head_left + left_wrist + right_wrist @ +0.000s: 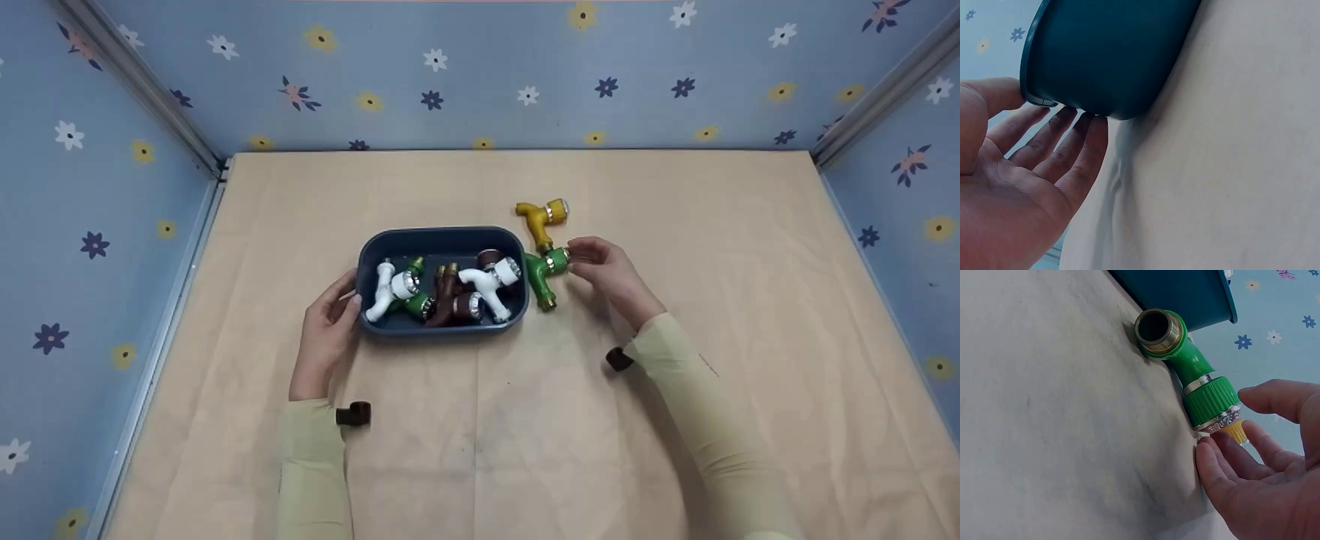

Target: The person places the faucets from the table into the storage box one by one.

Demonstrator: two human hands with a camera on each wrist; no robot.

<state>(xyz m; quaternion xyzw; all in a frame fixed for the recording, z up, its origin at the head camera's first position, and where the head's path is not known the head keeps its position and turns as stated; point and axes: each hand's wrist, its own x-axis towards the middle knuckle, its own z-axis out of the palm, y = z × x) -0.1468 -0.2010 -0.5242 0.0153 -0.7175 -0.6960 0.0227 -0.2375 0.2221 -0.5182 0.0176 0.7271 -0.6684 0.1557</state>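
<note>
A dark blue rectangular tub (442,331) holds several plastic taps: white taps (486,291), brown taps (444,296) and a green one (420,306) partly hidden under another white tap (384,291). At the tub's left end is my left hand (328,326); its thumb and fingertips touch the rim and outer wall in the left wrist view. A second green tap (541,279) lies on the cloth against the tub's right side. My right hand (611,279) is at that tap's knob (1212,404), fingers spread loosely around its end without a visible grip.
A yellow tap (538,221) lies just behind the green one, outside the tub. Beige cloth (480,435) covers the table. Blue flowered panels (480,75) stand at the back and both sides. A small black device (355,414) sticks out from each sleeve.
</note>
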